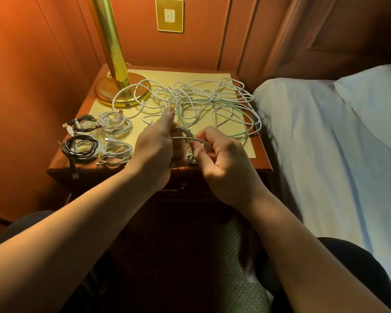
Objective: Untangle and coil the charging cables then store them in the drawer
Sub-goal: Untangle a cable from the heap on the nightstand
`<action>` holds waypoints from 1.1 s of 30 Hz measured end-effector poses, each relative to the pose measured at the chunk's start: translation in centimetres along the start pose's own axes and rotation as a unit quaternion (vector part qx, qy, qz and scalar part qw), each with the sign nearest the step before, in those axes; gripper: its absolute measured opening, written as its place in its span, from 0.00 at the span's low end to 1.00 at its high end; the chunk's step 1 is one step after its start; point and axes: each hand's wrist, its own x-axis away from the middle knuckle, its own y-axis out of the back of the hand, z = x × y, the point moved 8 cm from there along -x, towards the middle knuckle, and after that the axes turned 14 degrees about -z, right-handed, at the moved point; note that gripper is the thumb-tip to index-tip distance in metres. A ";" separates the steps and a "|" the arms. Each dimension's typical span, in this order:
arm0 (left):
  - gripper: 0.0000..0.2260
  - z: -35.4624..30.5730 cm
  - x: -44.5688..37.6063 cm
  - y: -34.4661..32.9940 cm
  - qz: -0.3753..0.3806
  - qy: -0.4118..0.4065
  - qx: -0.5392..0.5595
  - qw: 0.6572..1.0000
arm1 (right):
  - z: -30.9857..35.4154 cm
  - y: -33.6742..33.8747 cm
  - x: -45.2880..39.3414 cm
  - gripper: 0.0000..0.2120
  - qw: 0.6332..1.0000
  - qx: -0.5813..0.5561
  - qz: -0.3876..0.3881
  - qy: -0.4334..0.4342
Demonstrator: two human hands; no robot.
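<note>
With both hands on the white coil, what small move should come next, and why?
Probably wrap one more loop: the left hand holds the coil, the right hand pinches its cable, and the cable's far end seems to lie in the tangle.

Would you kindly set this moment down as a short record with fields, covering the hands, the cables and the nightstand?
left hand: left hand grips the coil in progress
right hand: right hand pinches a white strand at that coil
finished coils: four coiled bundles lie at the nightstand's left, two partly black
tangle: loose white and pale green cables lie unsorted behind the hands
surface: nightstand with yellow mat
lamp: brass lamp base at rear left
drawer: front in shadow, apparently closed
</note>
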 end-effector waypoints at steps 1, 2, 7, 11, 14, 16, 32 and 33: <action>0.25 -0.1 -0.1 -0.1 0.015 -0.010 -0.014 1.000 | -0.3 0.0 0.0 0.06 1.000 -0.010 0.010 -0.017; 0.26 0.0 -0.1 -0.3 0.029 -0.013 -0.028 0.999 | -0.6 0.0 0.1 0.08 0.999 -0.023 0.015 -0.035; 0.30 0.6 -0.1 -0.3 0.088 -0.007 -0.101 0.991 | -1.2 0.1 0.3 0.11 0.995 -0.057 0.045 -0.068; 0.29 0.3 -0.3 0.0 0.133 -0.060 -0.252 0.957 | -1.8 1.5 -0.5 0.11 0.991 -0.096 0.025 -0.094; 0.25 0.3 0.0 -0.2 0.190 -0.048 -0.255 0.947 | -3.3 2.1 -0.9 0.06 0.969 -0.161 -0.016 -0.189; 0.24 0.4 0.1 -0.1 0.218 -0.037 -0.249 0.943 | -4.2 2.2 -0.9 0.05 0.958 -0.166 -0.021 -0.234; 0.27 0.4 -0.7 0.8 0.179 -0.002 -0.098 0.979 | -5.5 2.0 0.8 0.16 0.971 -0.033 0.116 -0.208; 0.27 0.7 -0.7 0.8 0.175 0.015 -0.091 0.980 | -5.3 1.9 0.8 0.15 0.965 -0.070 0.120 -0.222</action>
